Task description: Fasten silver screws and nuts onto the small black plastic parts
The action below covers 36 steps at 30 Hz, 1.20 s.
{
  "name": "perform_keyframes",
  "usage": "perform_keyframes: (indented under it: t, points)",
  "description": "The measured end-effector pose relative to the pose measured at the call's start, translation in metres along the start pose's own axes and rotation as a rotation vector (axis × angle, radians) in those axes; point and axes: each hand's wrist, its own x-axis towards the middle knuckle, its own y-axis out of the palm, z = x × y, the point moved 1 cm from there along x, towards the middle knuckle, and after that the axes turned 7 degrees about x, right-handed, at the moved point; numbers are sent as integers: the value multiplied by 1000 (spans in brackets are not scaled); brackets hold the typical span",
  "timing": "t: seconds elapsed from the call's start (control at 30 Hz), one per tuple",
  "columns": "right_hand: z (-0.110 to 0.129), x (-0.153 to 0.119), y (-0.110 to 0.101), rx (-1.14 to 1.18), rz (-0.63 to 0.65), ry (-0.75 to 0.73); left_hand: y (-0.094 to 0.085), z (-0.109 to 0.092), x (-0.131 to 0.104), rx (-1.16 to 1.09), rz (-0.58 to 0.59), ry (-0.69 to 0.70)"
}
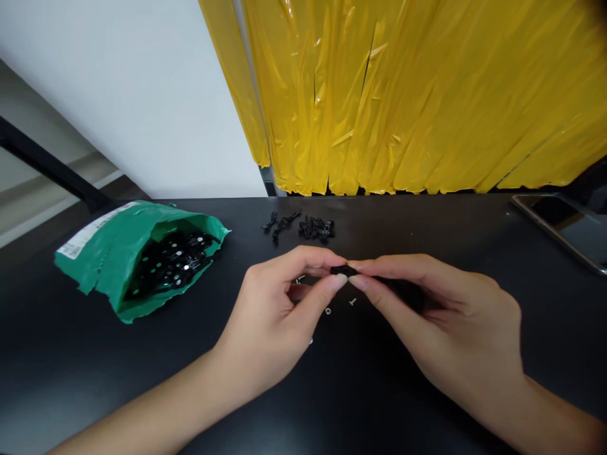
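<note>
Between the fingertips of both hands is a small black plastic part, held just above the table. My left hand pinches its left end with thumb and index finger. At its right end, the thumb and index finger of my right hand are closed on it too. Fingers cover much of the part, so its full shape is hidden. Below it on the table lie a small screw and a nut. Another small metal piece shows partly behind my left hand.
A torn-open green bag full of black parts lies on the left of the black table. Small black pieces sit in a pile toward the back. A phone-like device lies far right. Yellow plastic sheeting hangs behind the table.
</note>
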Motion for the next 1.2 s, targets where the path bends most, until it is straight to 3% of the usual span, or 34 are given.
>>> perform_keyframes:
  t: [0.17,0.23,0.37,0.6,0.93,1.2]
  points:
    - [-10,10,-7,-83,-41,89,-6,11,4,105,-68,78]
    - [-16,14,-9,-223,67,127,-9,15,7,85,-91,69]
    - [-23,14,-6,-393,431,97,-12,19,11,36,-120,44]
    - [-26,8,-1,-405,605,111,-11,18,15,26,-110,-6]
    - [-25,10,-9,-258,587,18,-12,13,14,-19,-114,40]
    - [-1,19,-15,256,326,235,-14,8,9,0,-6,208]
